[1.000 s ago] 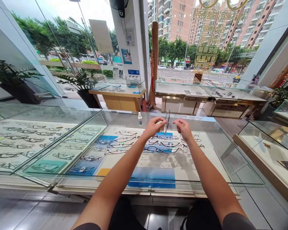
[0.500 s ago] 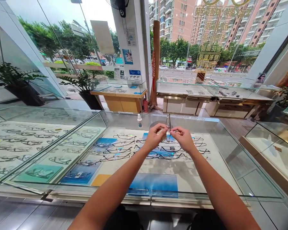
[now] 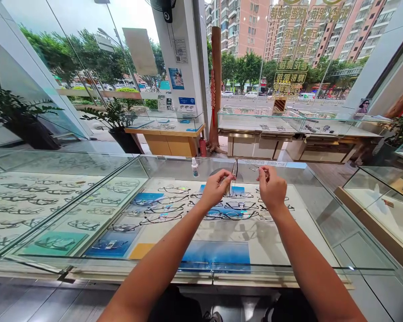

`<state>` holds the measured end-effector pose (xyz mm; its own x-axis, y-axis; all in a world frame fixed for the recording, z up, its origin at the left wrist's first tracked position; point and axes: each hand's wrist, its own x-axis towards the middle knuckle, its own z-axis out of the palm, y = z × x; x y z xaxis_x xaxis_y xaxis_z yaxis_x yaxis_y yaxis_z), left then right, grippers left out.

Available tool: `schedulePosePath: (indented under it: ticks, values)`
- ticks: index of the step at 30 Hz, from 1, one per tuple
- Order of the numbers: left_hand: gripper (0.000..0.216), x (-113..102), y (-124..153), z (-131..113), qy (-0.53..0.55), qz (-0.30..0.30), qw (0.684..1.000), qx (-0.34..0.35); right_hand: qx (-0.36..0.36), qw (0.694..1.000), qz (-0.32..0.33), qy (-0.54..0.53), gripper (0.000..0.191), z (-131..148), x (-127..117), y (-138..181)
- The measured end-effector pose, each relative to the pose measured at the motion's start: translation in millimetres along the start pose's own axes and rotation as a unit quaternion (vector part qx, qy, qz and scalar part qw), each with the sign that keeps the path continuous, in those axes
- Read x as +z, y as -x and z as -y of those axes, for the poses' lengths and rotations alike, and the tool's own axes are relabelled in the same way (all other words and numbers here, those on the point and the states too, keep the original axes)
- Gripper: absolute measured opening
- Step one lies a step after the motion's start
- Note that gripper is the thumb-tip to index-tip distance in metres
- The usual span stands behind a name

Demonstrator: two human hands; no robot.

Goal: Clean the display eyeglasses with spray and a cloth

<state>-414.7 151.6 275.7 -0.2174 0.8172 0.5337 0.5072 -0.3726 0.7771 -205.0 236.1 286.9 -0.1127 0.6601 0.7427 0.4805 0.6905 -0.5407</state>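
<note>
A pair of eyeglasses (image 3: 235, 169) is held up on edge above the glass display case (image 3: 298, 226). My left hand (image 3: 217, 187) is closed in a pinch on its front, by the rim. One thin temple stretches out to the right, and my right hand (image 3: 272, 188) has its fingertips pinched at the end of it. Part of the frame is hidden behind my left fingers. Beyond my left hand, a small white bottle (image 3: 195, 169) with a blue label stands upright on the glass top.
Inside the case lie several rows of eyeglasses (image 3: 163, 209) and a blue card (image 3: 216, 256). Another glass case (image 3: 63, 192) adjoins on the left, and one stands at the right (image 3: 379, 197). Potted plants (image 3: 116, 118) and a wooden post (image 3: 216, 85) are farther back.
My right hand has moved right, away from my left hand, and the temple now shows swung out between them. The left hand stays at nearly the same place on the eyeglasses.
</note>
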Motion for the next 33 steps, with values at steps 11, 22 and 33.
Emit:
schedulePosePath:
  ticks: [11,22,33]
  values:
    - [0.029,2.7,3.0,-2.6,0.002,-0.009,1.000,0.008,-0.063,0.996,-0.019,-0.067,0.039,5.3,-8.4,-5.7]
    - [0.029,10.2,8.2,-12.7,0.014,-0.032,0.999,0.035,-0.219,0.964,0.143,-0.050,0.037,27.4,-0.7,13.3]
    - [0.031,6.4,1.6,-4.9,0.051,-0.101,0.994,0.001,-0.185,0.980,0.073,0.028,0.026,13.3,0.1,5.0]
